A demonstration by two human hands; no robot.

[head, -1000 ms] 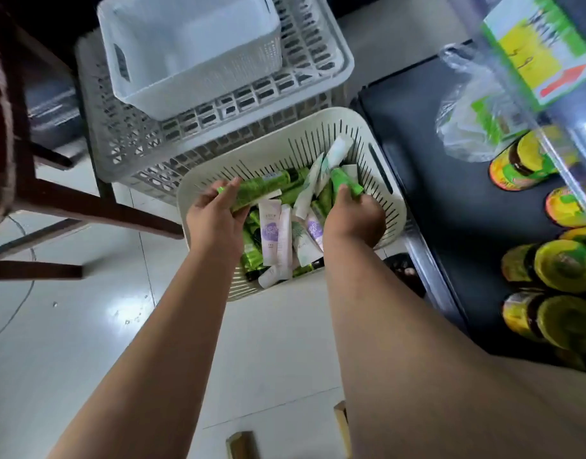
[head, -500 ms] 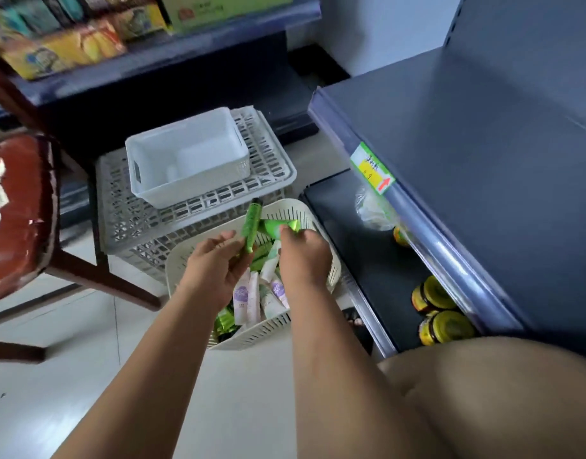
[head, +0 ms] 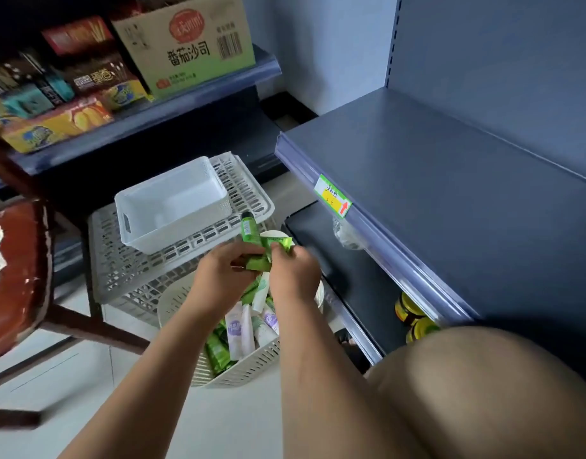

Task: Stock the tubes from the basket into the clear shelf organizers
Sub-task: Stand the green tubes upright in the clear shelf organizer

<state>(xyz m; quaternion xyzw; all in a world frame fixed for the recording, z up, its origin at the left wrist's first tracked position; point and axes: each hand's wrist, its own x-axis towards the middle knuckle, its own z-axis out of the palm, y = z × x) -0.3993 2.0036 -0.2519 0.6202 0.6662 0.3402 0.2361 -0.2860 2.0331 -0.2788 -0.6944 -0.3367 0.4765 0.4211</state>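
Observation:
A cream slotted basket [head: 251, 369] stands on the floor with several green and white tubes [head: 241, 329] inside. My left hand [head: 218, 276] grips a green tube [head: 250, 231] with a dark cap that points up, just above the basket. My right hand [head: 294, 273] holds a second green tube [head: 278, 241] by its flat crimped end, and the two tubes cross between my hands. No clear organizer shows in this view.
A white bin [head: 172, 203] sits on a grey crate [head: 119, 260] behind the basket. A dark blue shelf [head: 450, 193] with a green and yellow price tag [head: 333, 200] runs along the right. Yellow-lidded jars [head: 414, 319] stand below it. A red chair [head: 16, 276] is at the left.
Both hands lifted out of the basket, each with a green tube, and came together above it. My view tilted up from the basket toward the shelves.

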